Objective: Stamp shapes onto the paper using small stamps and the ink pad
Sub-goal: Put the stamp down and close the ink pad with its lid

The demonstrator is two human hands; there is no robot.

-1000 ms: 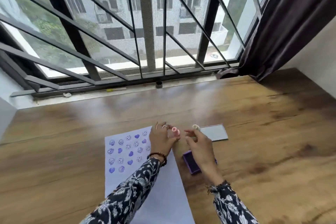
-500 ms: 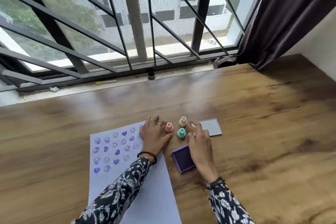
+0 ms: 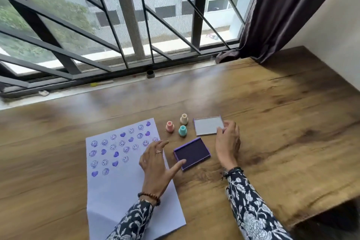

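Observation:
A white paper [image 3: 124, 185] lies on the wooden table, its upper half covered with purple smiley and heart prints. Three small stamps stand upright beyond it: pink [image 3: 169, 126], cream [image 3: 183, 119] and teal [image 3: 183, 130]. The open purple ink pad [image 3: 191, 153] sits to the right of the paper. Its grey lid [image 3: 206, 128] lies behind it. My left hand [image 3: 155, 163] hovers over the paper's right edge, fingers spread, thumb at the pad's near corner. My right hand [image 3: 228, 142] has its fingertips on the lid's right edge.
The table [image 3: 282, 132] runs up to a barred window [image 3: 124, 25] at the back. A dark curtain [image 3: 292, 9] hangs at the right, with a white wall beside it. The table's front right edge drops off near the bottom right.
Both hands let go of the stamps, which now stand on the table. My left hand drew back over the paper and my right hand moved to the lid. The camera tilted down.

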